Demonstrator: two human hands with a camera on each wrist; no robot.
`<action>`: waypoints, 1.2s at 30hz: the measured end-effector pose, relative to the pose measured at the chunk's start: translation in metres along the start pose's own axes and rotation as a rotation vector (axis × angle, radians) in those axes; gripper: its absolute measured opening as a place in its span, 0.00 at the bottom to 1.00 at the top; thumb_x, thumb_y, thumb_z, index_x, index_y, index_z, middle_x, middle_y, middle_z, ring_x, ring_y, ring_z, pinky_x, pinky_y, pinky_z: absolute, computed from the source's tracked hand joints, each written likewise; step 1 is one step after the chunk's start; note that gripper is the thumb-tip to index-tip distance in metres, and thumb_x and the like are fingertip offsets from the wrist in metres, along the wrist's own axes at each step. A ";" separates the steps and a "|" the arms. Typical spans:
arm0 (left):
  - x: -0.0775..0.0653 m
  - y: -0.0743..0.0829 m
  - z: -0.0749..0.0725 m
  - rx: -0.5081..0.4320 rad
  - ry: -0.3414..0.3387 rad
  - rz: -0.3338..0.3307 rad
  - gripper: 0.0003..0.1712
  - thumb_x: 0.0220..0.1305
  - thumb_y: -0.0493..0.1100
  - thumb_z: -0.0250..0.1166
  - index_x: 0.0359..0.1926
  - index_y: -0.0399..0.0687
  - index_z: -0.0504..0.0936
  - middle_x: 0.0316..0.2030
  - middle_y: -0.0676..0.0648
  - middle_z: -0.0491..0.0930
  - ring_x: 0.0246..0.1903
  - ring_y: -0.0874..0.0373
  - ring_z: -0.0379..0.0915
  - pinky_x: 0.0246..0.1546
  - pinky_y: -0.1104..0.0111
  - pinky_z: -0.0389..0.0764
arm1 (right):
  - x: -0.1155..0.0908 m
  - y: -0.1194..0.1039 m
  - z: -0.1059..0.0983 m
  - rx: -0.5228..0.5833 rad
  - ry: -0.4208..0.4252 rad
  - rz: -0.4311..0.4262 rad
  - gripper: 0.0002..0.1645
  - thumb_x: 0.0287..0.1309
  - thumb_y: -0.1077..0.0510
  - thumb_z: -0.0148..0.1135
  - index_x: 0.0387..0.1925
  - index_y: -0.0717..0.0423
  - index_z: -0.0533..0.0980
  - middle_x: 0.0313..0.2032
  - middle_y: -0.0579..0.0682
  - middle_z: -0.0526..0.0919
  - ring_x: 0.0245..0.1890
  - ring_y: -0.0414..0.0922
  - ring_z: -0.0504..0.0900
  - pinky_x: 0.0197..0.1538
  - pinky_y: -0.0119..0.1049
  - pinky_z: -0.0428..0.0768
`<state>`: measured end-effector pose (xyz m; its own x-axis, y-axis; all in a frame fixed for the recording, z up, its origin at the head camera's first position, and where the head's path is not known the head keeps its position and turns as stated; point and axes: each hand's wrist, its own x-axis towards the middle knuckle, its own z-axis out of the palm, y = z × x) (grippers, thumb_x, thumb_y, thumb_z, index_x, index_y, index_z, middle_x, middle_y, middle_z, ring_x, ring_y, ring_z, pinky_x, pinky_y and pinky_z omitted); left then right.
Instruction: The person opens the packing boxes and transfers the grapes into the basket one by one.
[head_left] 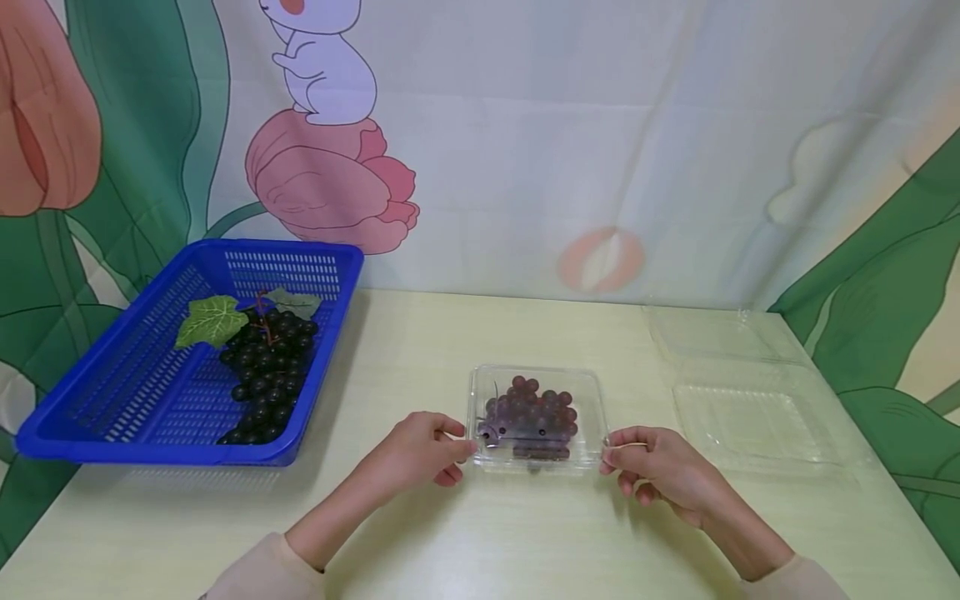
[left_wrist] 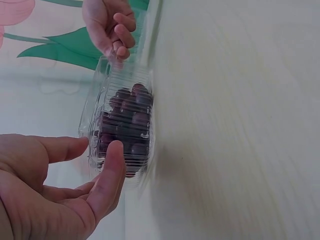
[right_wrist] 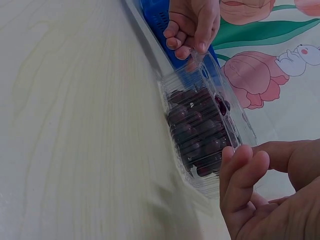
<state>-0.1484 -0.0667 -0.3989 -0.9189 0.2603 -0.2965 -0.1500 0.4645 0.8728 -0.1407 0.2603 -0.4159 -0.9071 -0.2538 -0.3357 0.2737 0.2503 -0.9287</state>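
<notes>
A clear plastic clamshell box [head_left: 588, 396] with its lid over the top stands on the table. Inside lies a bunch of dark red grapes [head_left: 534, 407]. My left hand [head_left: 420, 450] pinches the box's left front edge between thumb and fingers. At the opposite end, my right hand [head_left: 663, 467] pinches the right front corner. The left wrist view shows the ribbed side of the box [left_wrist: 129, 80], with thumb and fingers at its rim. In the right wrist view, the fingertips of the right hand [right_wrist: 280, 195] are likewise at the rim.
On the left stands a blue plastic basket [head_left: 45, 437] holding a bunch of black grapes [head_left: 270, 375] with green leaves [head_left: 212, 322]. Another clear clamshell box [head_left: 757, 421] lies opened out on the right. A printed curtain [head_left: 487, 150] hangs behind the table [head_left: 525, 533].
</notes>
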 end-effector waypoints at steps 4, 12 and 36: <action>0.001 -0.001 0.001 -0.035 -0.004 0.005 0.24 0.70 0.40 0.68 0.61 0.27 0.77 0.37 0.41 0.87 0.31 0.49 0.86 0.36 0.60 0.88 | 0.000 0.000 0.000 0.003 0.001 0.001 0.29 0.67 0.59 0.63 0.61 0.75 0.67 0.37 0.52 0.85 0.25 0.39 0.76 0.23 0.27 0.73; 0.004 -0.006 0.001 -0.225 -0.044 0.020 0.23 0.70 0.33 0.65 0.61 0.22 0.73 0.39 0.35 0.85 0.32 0.51 0.85 0.36 0.61 0.89 | 0.000 0.001 0.000 0.003 -0.005 -0.011 0.29 0.68 0.60 0.62 0.61 0.76 0.66 0.37 0.52 0.85 0.25 0.39 0.76 0.23 0.27 0.74; 0.007 -0.008 0.008 -0.344 -0.019 0.016 0.27 0.70 0.29 0.64 0.65 0.21 0.68 0.41 0.32 0.85 0.33 0.51 0.87 0.39 0.62 0.89 | -0.005 0.002 0.017 -0.253 0.251 -0.185 0.27 0.65 0.65 0.69 0.60 0.71 0.69 0.35 0.54 0.82 0.23 0.46 0.79 0.24 0.35 0.81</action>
<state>-0.1504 -0.0617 -0.4106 -0.9154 0.2829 -0.2862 -0.2532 0.1481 0.9560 -0.1297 0.2460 -0.4188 -0.9921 -0.0881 -0.0891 0.0399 0.4515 -0.8914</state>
